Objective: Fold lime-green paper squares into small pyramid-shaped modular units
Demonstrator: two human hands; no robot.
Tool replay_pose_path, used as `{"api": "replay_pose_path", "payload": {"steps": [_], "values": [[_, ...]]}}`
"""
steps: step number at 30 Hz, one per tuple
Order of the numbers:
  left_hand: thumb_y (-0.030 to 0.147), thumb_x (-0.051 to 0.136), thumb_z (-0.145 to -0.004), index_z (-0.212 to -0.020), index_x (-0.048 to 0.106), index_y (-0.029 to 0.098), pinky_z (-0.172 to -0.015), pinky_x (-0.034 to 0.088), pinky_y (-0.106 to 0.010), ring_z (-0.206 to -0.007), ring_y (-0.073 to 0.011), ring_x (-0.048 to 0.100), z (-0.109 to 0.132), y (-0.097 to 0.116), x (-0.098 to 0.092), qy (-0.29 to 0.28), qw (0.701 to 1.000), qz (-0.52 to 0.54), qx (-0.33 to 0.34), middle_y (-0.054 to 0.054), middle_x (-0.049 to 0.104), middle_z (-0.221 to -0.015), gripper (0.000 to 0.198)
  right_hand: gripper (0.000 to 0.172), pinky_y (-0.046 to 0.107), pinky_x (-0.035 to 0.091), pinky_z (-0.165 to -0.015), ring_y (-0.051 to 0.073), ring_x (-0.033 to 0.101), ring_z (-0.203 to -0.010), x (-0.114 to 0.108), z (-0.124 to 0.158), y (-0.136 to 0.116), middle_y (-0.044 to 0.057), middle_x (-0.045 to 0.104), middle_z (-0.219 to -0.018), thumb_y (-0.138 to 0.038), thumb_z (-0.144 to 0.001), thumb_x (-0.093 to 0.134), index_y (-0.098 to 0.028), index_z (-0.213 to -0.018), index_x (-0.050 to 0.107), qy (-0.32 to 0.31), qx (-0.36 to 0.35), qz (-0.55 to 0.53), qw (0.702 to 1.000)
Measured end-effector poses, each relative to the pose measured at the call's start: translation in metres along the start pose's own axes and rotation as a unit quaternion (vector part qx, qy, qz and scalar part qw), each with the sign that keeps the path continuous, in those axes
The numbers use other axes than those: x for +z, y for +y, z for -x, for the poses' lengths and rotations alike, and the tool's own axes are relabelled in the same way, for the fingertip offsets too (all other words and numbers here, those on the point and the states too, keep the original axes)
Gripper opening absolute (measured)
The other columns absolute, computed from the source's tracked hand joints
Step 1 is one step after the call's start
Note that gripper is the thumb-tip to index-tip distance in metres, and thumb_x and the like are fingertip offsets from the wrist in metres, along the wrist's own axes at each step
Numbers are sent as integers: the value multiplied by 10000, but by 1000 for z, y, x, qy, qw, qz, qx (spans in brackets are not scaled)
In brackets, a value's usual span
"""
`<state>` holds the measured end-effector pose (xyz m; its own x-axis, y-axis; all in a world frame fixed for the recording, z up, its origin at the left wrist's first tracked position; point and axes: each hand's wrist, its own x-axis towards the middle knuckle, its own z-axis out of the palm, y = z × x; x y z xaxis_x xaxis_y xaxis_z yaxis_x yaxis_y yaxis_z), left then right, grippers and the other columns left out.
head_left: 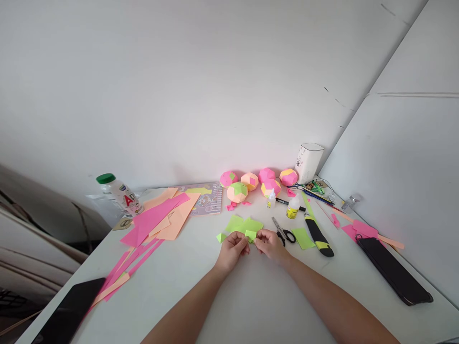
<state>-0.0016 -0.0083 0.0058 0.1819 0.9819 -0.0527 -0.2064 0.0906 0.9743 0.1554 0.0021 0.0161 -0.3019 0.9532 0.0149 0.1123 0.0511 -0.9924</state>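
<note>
Your left hand [232, 247] and right hand [271, 246] meet near the middle of the table [201, 267], thumbs and fingertips pinching a small green paper [251, 235] between them from either side. Your fingers curl inward and your wrists lie low over the tabletop; both forearms slant in from the bottom edge, spread wide and converging at the paper.

Just beyond your fingertips lie loose green sheets [234, 222], with a little folded green piece [221, 237] just left of your left hand. Near your right hand are the scissors [283, 232], then a green square [303, 238] and the box cutter [319, 236]. Past the scissors stand two glue bottles [293, 208], and behind them paper balls [237, 192] cluster by the wall. Farther left, pink and orange sheets [158, 217] overlap beside a white bottle [120, 195].
</note>
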Motion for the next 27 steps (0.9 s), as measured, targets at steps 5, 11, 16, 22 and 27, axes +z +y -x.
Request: {"api": "replay_pose_path", "payload": {"steps": [5, 11, 16, 22, 27], "values": [[378, 603, -751, -715, 497, 172, -489, 355, -226, -473, -105, 503, 1, 1, 0, -12, 1000, 6, 1, 18, 589, -522, 235, 124, 209, 358, -433, 88, 435, -412, 0, 0, 1, -59, 476, -473, -244, -725, 529, -181, -644, 460, -1, 0, -8, 1000], [466, 552, -770, -745, 488, 171, -484, 372, -232, -461, -101, 498, 2, 7, 2, -6, 1000, 2, -1, 14, 583, -554, 303, 144, 212, 346, -421, 91, 419, -429, 3, 1, 3, -54, 449, -490, -256, -709, 542, -187, -621, 452, 28, -40, 35, 998], [468, 545, -778, -736, 476, 174, -464, 338, -214, -421, -78, 430, 1, 7, 2, -15, 1000, 1, 6, 47, 521, -481, 305, 114, 214, 354, -441, 95, 426, -470, 6, -1, 9, -33, 461, -538, -220, -688, 564, -182, -617, 484, 68, -127, 95, 985], [449, 578, -752, -743, 489, 173, -479, 336, -221, -438, -81, 440, 0, 6, 2, -5, 1000, 31, -4, 33, 556, -535, 290, 125, 220, 403, -427, 110, 512, -483, 6, -1, 15, -7, 535, -650, -281, -752, 566, -193, -728, 481, 46, -125, 25, 991], [463, 604, -718, -787, 561, 158, -474, 326, -227, -445, -81, 429, -2, 2, 1, 2, 1000, 26, 2, 34, 538, -558, 316, 162, 220, 422, -420, 109, 538, -518, 6, -2, 19, 22, 542, -764, -322, -772, 577, -191, -723, 496, 33, -156, 22, 987]]}}
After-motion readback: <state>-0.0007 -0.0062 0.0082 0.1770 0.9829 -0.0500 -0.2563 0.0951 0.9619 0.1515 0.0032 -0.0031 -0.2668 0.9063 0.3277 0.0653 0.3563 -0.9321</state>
